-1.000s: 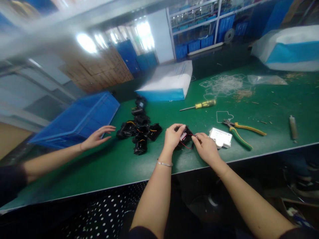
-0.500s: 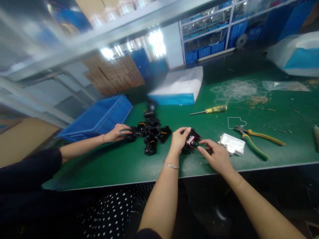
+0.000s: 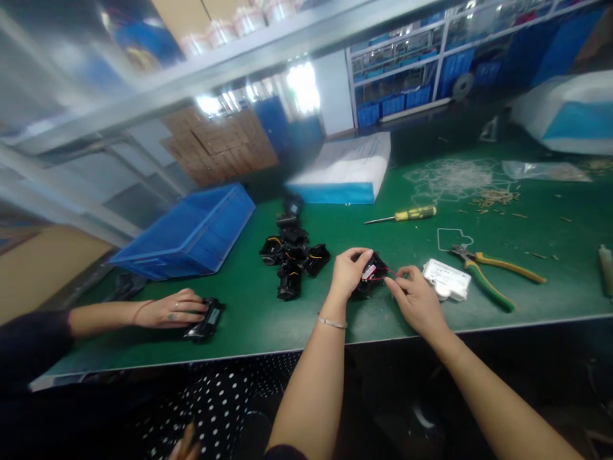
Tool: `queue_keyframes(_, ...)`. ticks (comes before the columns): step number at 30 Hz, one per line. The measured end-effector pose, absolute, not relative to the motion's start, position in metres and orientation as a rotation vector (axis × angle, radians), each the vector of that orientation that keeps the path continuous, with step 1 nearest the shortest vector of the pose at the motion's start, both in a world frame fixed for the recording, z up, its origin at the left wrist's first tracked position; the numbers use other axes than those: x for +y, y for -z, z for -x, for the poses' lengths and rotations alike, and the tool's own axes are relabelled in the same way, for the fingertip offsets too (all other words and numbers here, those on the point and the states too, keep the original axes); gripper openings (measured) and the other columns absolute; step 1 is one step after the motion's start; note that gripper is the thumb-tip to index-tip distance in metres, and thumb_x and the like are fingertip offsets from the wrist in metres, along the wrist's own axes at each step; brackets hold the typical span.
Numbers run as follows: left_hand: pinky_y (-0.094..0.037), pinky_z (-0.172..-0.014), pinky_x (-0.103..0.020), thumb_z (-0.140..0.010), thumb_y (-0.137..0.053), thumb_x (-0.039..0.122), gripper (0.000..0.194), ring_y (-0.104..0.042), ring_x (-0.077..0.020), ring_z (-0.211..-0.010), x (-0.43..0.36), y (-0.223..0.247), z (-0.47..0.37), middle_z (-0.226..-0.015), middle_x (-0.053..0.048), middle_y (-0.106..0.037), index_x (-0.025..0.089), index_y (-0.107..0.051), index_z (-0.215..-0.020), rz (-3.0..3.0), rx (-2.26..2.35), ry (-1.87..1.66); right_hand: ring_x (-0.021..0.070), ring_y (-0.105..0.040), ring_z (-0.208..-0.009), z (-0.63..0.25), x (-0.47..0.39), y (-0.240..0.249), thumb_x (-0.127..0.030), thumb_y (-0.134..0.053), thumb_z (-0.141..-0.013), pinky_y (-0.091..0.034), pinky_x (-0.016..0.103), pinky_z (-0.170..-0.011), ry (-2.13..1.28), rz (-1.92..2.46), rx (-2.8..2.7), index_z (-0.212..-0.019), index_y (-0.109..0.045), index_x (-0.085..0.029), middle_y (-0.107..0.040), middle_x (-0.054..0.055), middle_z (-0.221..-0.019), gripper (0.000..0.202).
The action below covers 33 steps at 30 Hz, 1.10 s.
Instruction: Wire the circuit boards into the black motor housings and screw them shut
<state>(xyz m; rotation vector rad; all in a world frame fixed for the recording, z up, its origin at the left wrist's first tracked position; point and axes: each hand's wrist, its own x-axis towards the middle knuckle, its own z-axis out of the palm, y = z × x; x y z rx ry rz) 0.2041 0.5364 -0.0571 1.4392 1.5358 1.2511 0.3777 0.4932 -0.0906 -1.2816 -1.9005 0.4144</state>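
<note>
Green table (image 3: 268,329): shiny, with hands busy along its near side.
Left hand (image 3: 348,275): curled round the edge of the black part (image 3: 377,264), keeping it by the middle.
Right hand (image 3: 417,299): fingertips now look pinched on the red wire (image 3: 379,279); just before, they were apart, so the pulling-out seems begun.
Co-worker's hand (image 3: 179,311): has moved one black piece (image 3: 211,317) away from the pile (image 3: 293,253).
Blue bin (image 3: 211,246): farther back; can't see its bottom.
White-blue pack (image 3: 340,167): behind; insides hidden.
</note>
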Motion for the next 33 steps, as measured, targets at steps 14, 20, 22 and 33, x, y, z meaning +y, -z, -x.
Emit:
queue_keyframes(14, -0.045, -0.071, -0.025, -0.085, -0.054, 0.050, 0.026, -0.064, -0.0162, -0.081, 0.532, 0.050, -0.210, -0.093, 0.003, -0.071, 0.032, -0.069, -0.095, -1.841, 1.875, -0.927, 0.0211, -0.053, -0.100, -0.363, 0.477, 0.091, -0.018, -0.045, -0.094, -0.043, 0.036, -0.091, -0.246, 0.847, -2.242, -0.105, -0.062, -0.017, -0.065, 0.007, -0.098, 0.020)
queue_keyframes(20, -0.045, -0.072, -0.025, -0.083, -0.055, 0.050, 0.024, -0.064, -0.0173, -0.085, 0.536, 0.051, -0.211, -0.094, 0.005, -0.071, 0.034, -0.069, -0.093, -1.824, 1.850, -0.886, 0.0166, -0.063, -0.082, -0.357, 0.470, 0.082, -0.011, -0.038, -0.090, -0.047, 0.027, -0.072, -0.478, 1.071, -2.255, -0.117, -0.052, -0.020, -0.065, 0.005, -0.100, 0.032)
queue_keyframes(22, -0.045, -0.072, -0.025, -0.083, -0.055, 0.050, 0.024, -0.064, -0.0174, -0.085, 0.536, 0.051, -0.211, -0.095, 0.005, -0.071, 0.034, -0.070, -0.093, -1.826, 1.840, -0.890, 0.0198, -0.065, -0.082, -0.355, 0.467, 0.075, -0.020, -0.037, -0.093, -0.047, 0.029, -0.071, -0.486, 1.210, -2.257, -0.110, -0.056, -0.021, -0.068, 0.006, -0.096, 0.025)
queue_keyframes(33, -0.046, -0.073, -0.025, -0.083, -0.055, 0.050, 0.026, -0.065, -0.0174, -0.085, 0.534, 0.056, -0.213, -0.096, 0.003, -0.071, 0.033, -0.070, -0.096, -1.895, 1.841, -0.887, 0.0260, -0.069, -0.078, -0.372, 0.477, 0.059, -0.044, -0.046, -0.089, -0.047, 0.032, -0.069, -0.492, 1.671, -2.331, -0.080, -0.069, -0.018, -0.072, 0.010, -0.077, 0.035)
